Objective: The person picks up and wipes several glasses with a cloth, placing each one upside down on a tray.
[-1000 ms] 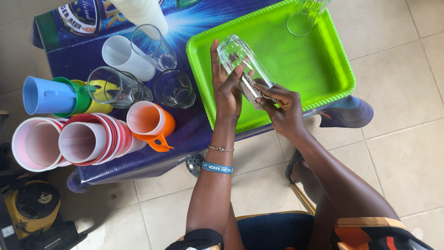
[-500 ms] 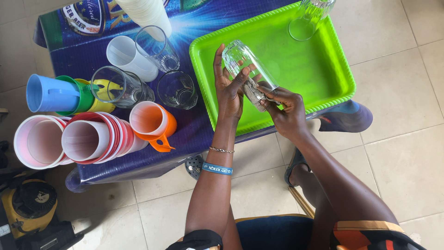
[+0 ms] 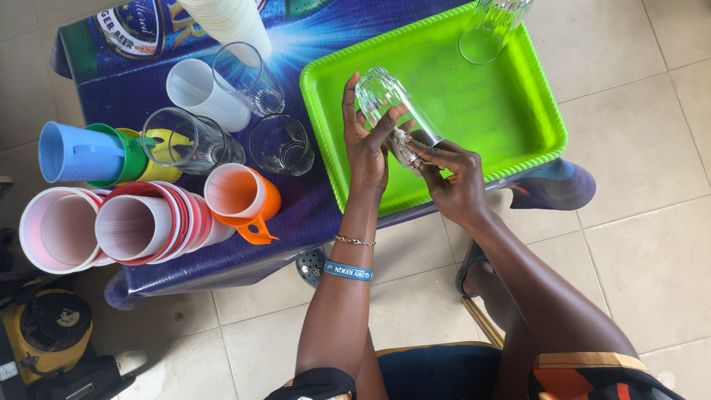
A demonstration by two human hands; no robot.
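I hold a clear drinking glass (image 3: 391, 111) tilted over the near left part of a bright green tray (image 3: 511, 111). My left hand (image 3: 364, 144) grips the glass along its side near the base, fingers stretched up. At the glass's rim, my right hand (image 3: 453, 174) pinches it with fingertips, a bit of pale cloth or paper showing inside the mouth. A second clear glass (image 3: 490, 26) stands in the tray's far corner.
On the blue table (image 3: 148, 81) left of the tray stand three clear glasses (image 3: 280, 142), a white cup (image 3: 204, 92), an orange mug (image 3: 241, 196), blue, green and yellow mugs (image 3: 81, 152), and stacked red and pink cups (image 3: 126, 226). A yellow machine (image 3: 52, 333) sits on the tiled floor.
The glass and both hands shifted slightly away from me over the tray; my left fingers spread further up along the glass. The right fingers stay at the rim.
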